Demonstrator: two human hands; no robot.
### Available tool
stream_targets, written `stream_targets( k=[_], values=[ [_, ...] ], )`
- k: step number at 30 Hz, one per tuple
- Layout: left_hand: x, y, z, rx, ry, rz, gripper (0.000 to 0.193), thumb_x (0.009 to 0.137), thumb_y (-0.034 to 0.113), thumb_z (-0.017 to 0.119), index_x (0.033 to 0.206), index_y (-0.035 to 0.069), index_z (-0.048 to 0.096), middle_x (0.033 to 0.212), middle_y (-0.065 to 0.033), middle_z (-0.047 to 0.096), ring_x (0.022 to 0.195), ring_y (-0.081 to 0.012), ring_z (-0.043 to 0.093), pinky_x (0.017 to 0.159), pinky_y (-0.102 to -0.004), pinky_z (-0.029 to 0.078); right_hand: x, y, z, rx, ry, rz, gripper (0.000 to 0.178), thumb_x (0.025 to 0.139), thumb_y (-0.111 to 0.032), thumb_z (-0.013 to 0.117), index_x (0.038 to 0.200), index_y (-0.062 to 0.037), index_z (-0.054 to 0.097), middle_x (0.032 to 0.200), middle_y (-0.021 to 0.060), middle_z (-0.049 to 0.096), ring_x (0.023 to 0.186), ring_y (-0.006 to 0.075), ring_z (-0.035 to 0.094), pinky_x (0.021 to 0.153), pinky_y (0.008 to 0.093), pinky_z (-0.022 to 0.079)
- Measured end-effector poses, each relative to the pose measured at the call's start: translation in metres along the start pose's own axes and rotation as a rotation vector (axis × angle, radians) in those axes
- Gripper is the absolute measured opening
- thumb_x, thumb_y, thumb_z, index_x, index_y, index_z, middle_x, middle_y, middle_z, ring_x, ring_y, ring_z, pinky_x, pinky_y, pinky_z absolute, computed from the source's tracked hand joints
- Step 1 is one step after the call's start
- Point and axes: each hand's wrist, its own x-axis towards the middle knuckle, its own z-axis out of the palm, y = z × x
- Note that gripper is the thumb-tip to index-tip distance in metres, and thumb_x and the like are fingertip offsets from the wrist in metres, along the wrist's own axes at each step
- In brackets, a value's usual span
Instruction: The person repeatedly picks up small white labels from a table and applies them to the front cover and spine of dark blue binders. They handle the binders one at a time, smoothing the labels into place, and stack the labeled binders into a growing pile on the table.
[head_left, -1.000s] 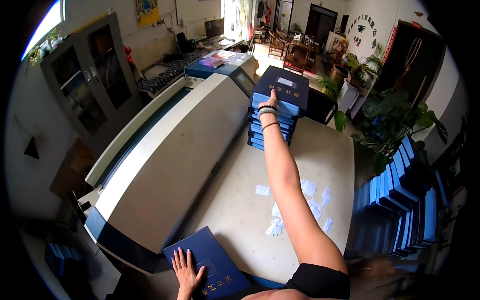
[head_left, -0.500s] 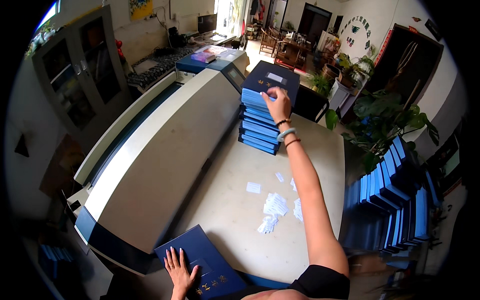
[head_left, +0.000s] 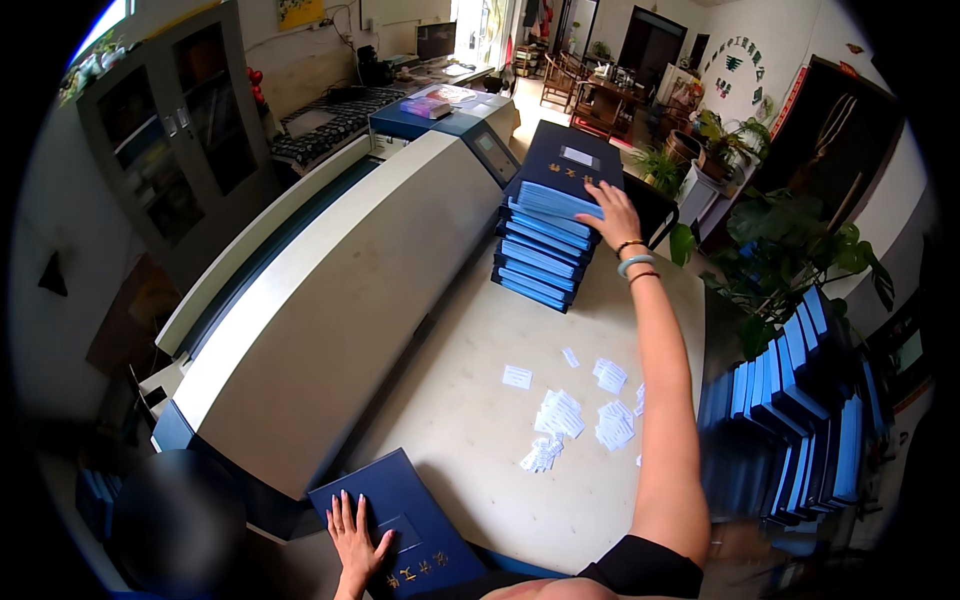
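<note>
At the near edge of the table, my left hand [head_left: 355, 540] lies flat with spread fingers on a dark blue file folder [head_left: 425, 535] with gold characters and a clear label pocket. My right arm reaches far forward. Its hand [head_left: 614, 216] rests against the near right corner of a tall stack of dark blue file folders [head_left: 545, 235], fingers stretched and thumb along the light blue edges. The top folder [head_left: 570, 160] carries a white label. Between the two hands, small white paper labels [head_left: 558, 413] lie in loose piles, some partly behind my right forearm.
A large white and blue machine [head_left: 340, 280] borders the table [head_left: 470, 340] on the left. More blue folders [head_left: 790, 400] are piled at the right, beneath a leafy plant [head_left: 790, 235]. A grey cabinet [head_left: 170, 130] stands far left. A blurred dark round shape [head_left: 180, 525] shows at lower left.
My right hand has shifted from the top folder's near edge to the stack's right corner, its fingers opening from a pinch. The top folder now bears its label uncovered. My left hand stays put.
</note>
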Motion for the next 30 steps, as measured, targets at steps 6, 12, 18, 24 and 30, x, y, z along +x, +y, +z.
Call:
stream_targets(
  k=[6,12,18,24,30],
  values=[
    [0.003,0.003,0.005,-0.022,0.011,-0.026,0.086,0.081,0.055,0.065,0.149,0.009,0.040,0.160,-0.0230,0.022,0.149,-0.0412,0.015,0.120,-0.0556,0.010,0.028,0.042,-0.062,-0.150,-0.443,0.340,0.083,0.078,-0.073,0.063,0.148,-0.0303,0.046,0.156,0.0065,0.040,0.147,0.0316,0.029,0.116,0.0663,0.008],
    [0.001,0.005,0.001,-0.007,-0.006,-0.055,0.087,0.081,0.054,0.066,0.149,0.009,0.039,0.160,-0.0226,0.023,0.150,-0.0405,0.014,0.120,-0.0557,0.009,0.076,-0.088,-0.018,-0.041,-0.358,0.303,0.103,0.073,-0.085,0.055,0.148,-0.0149,0.044,0.151,0.0229,0.042,0.142,0.0468,0.034,0.117,0.0648,0.015],
    [0.014,0.007,0.000,-0.023,-0.005,-0.021,0.087,0.080,0.053,0.068,0.150,0.009,0.038,0.160,-0.0225,0.022,0.150,-0.0402,0.014,0.120,-0.0562,0.009,0.093,-0.096,0.055,-0.382,-0.099,0.485,0.033,0.103,-0.015,0.044,0.128,-0.0068,0.064,0.137,0.0335,0.052,0.134,0.0516,0.042,0.112,0.0668,0.027],
    [0.008,0.005,0.000,-0.020,0.021,-0.019,0.086,0.081,0.050,0.069,0.150,0.008,0.038,0.160,-0.0225,0.023,0.150,-0.0403,0.014,0.120,-0.0568,0.009,0.058,-0.101,0.042,-0.271,-0.149,0.209,0.027,0.096,-0.013,0.051,0.114,-0.0093,0.071,0.124,0.0299,0.062,0.118,0.0455,0.055,0.104,0.0541,0.040],
    [0.004,0.004,-0.003,-0.023,0.021,-0.030,0.085,0.081,0.049,0.069,0.150,0.009,0.039,0.160,-0.0217,0.022,0.150,-0.0398,0.014,0.120,-0.0552,0.009,0.020,-0.047,0.000,-0.045,-0.219,-0.228,0.037,0.096,-0.019,0.056,0.133,-0.0236,0.061,0.133,0.0256,0.057,0.128,0.0411,0.052,0.110,0.0488,0.039]
  ],
)
